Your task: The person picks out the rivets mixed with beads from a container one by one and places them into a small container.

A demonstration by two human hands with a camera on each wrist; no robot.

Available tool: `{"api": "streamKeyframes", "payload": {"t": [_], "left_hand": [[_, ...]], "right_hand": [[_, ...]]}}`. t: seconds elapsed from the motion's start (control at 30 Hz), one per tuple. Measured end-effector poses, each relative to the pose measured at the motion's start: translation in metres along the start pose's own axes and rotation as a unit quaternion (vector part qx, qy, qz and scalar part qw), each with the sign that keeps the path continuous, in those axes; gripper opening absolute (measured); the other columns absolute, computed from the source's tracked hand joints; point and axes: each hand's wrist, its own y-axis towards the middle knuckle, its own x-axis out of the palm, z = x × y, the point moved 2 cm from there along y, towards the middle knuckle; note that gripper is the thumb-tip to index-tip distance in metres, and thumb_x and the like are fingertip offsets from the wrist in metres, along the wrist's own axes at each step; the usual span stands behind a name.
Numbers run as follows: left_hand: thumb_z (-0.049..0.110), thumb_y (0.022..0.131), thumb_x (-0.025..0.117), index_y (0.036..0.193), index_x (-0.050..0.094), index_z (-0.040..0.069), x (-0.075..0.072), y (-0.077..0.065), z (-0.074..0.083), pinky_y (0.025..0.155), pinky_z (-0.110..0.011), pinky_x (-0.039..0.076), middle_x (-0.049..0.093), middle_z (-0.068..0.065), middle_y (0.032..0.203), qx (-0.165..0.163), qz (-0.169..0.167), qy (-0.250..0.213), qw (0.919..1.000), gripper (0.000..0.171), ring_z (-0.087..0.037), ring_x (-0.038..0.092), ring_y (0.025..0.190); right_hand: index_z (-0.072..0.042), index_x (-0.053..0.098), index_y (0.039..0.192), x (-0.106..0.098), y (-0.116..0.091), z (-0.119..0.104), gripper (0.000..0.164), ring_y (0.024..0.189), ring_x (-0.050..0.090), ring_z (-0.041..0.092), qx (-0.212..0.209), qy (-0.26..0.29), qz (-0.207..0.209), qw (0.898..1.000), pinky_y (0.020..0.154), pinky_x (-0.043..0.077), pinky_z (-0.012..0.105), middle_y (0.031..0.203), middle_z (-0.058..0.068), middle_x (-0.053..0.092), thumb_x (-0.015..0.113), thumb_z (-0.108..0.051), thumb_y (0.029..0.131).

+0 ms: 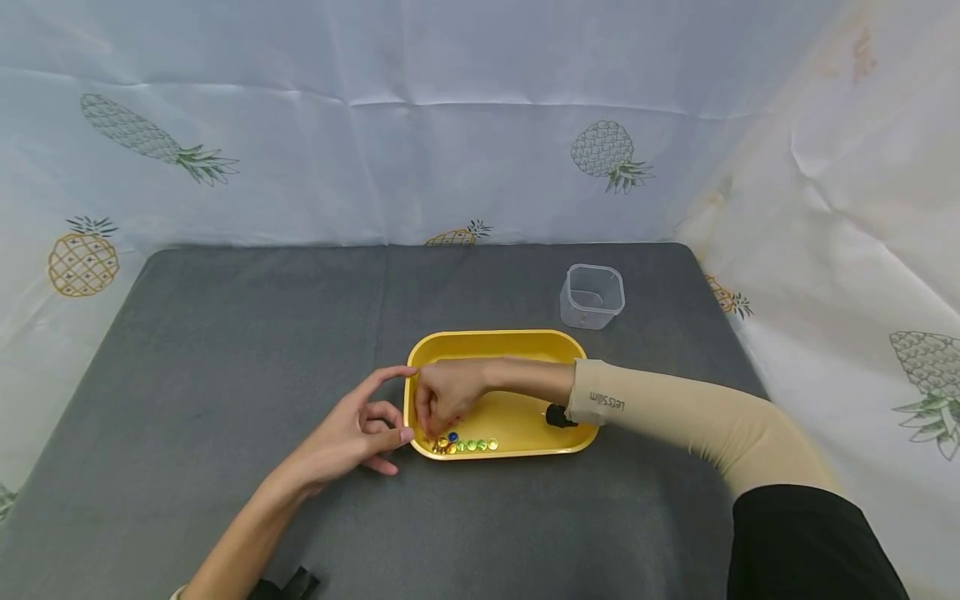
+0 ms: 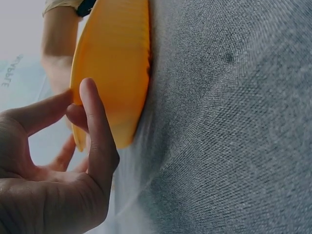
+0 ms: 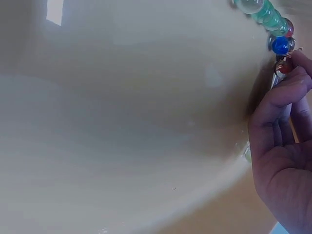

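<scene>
My right hand reaches down inside a yellow tray, its fingers bent toward the left end. In the right wrist view, its thumb and a finger pinch a reddish-orange marble. Beside the fingertips lies a blue marble, with several green marbles in a row past it. From above, the marbles line the near wall: amber ones, the blue one above them, then greenish ones. My left hand is at the tray's left end, thumb and index finger spread apart with their tips at the rim.
A clear plastic container stands behind the tray, to the right. Grey cloth covers the table. White pineapple-print sheets hang behind and on both sides. The right forearm, in a beige sleeve, crosses the tray's right end.
</scene>
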Motion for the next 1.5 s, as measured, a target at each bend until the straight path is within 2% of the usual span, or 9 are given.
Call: {"api": "streamKeyframes", "payload": {"t": [0.37,0.7,0.83,1.0,1.33,1.5], "left_hand": [[0.009,0.102,0.074,0.167,0.031,0.027,0.003,-0.002,0.002,0.067,-0.049,0.070,0.062,-0.007,0.096,-0.009,0.010,0.008,0.9999,0.080,-0.012,0.059,0.073],[0.008,0.102,0.074,0.167,0.030,0.027,0.004,-0.002,0.002,0.067,-0.048,0.070,0.061,-0.006,0.096,-0.011,0.009,0.004,0.9999,0.081,-0.011,0.059,0.073],[0.008,0.103,0.073,0.167,0.029,0.027,0.004,-0.002,0.001,0.067,-0.050,0.070,0.061,-0.006,0.095,-0.009,0.007,0.003,0.9999,0.081,-0.011,0.058,0.072],[0.008,0.103,0.073,0.168,0.028,0.026,0.003,-0.002,0.000,0.067,-0.049,0.070,0.060,-0.006,0.094,-0.006,0.005,0.003,1.0000,0.080,-0.011,0.057,0.071],[0.009,0.103,0.073,0.168,0.029,0.026,0.005,-0.002,0.000,0.067,-0.049,0.070,0.061,-0.006,0.094,-0.008,0.010,0.006,0.9999,0.080,-0.011,0.056,0.071],[0.008,0.102,0.074,0.168,0.029,0.025,0.005,-0.002,0.000,0.066,-0.049,0.070,0.061,-0.006,0.095,-0.011,0.013,0.006,0.9998,0.081,-0.011,0.057,0.071]], "right_hand": [[0.001,0.081,0.093,-0.007,-0.008,0.000,0.007,0.052,0.050,0.002,-0.015,0.029,-0.003,0.999,0.052,0.042,0.016,0.066,-0.006,0.065,0.075,-0.001,0.094],[-0.002,0.081,0.090,-0.017,-0.019,-0.004,0.007,0.053,0.048,0.001,-0.044,0.021,0.011,0.999,0.053,0.041,0.016,0.064,-0.008,0.063,0.075,-0.002,0.094],[-0.006,0.081,0.088,-0.023,-0.027,-0.005,0.012,0.054,0.049,0.003,-0.051,0.024,0.024,0.998,0.055,0.042,0.018,0.067,0.003,0.066,0.072,-0.001,0.094],[-0.008,0.083,0.092,-0.030,-0.038,-0.008,0.011,0.056,0.052,0.004,-0.048,0.032,0.044,0.997,0.056,0.046,0.019,0.081,0.022,0.074,0.073,-0.004,0.097],[-0.009,0.082,0.095,-0.041,-0.058,-0.014,0.009,0.061,0.057,0.009,-0.074,0.040,0.076,0.994,0.059,0.052,0.023,0.080,0.005,0.076,0.075,-0.008,0.099],[-0.010,0.083,0.097,-0.046,-0.067,-0.013,0.008,0.062,0.058,0.012,-0.084,0.045,0.092,0.991,0.061,0.057,0.036,0.081,0.002,0.075,0.075,-0.010,0.100]]}}
